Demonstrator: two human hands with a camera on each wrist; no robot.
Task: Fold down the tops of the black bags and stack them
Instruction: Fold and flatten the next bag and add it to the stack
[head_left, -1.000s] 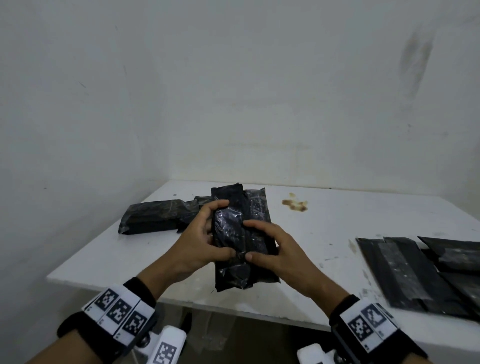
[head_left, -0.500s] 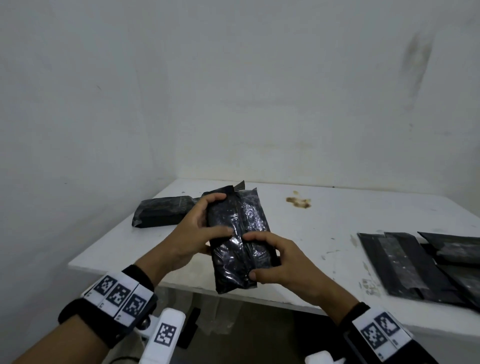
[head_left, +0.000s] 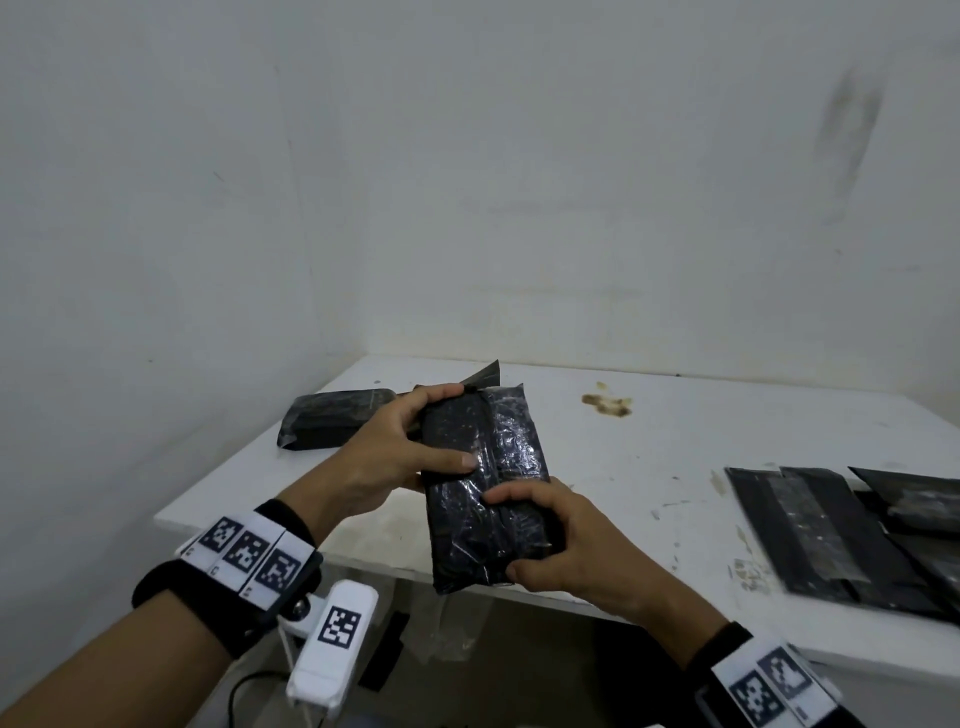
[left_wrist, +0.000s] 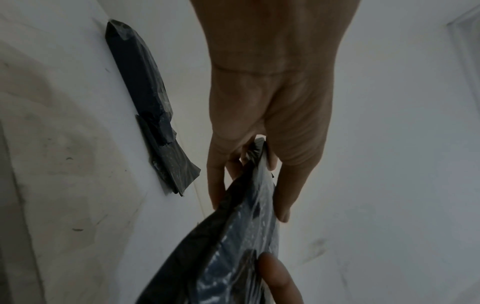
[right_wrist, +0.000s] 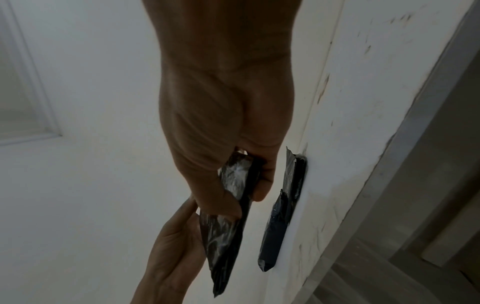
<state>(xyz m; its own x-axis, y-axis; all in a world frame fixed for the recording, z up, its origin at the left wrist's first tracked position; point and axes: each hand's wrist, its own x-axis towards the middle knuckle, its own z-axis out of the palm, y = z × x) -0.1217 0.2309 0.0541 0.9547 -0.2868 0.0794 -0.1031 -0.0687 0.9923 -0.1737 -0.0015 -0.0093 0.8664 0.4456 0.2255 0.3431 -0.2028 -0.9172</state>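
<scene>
I hold a filled black bag (head_left: 483, 483) above the front edge of the white table (head_left: 649, 452). My left hand (head_left: 395, 452) grips its upper left side, fingers over the folded top and thumb across the front. My right hand (head_left: 550, 540) grips the lower right side, thumb on the front. The left wrist view shows the bag (left_wrist: 233, 236) pinched between thumb and fingers of the left hand (left_wrist: 249, 185). In the right wrist view the right hand (right_wrist: 233, 181) clamps the bag (right_wrist: 226, 216). Another filled black bag (head_left: 332, 423) lies at the table's back left.
Several flat black bags (head_left: 852, 530) lie spread at the table's right side. A brown stain (head_left: 608, 406) marks the table near the back wall. White walls close in the table at the left and behind. The lying bag (left_wrist: 153, 115) also appears beside my left hand.
The bag has tilted slightly in my hands. My left fingers have slid up to its top edge, and my right hand has moved down toward its lower right part.
</scene>
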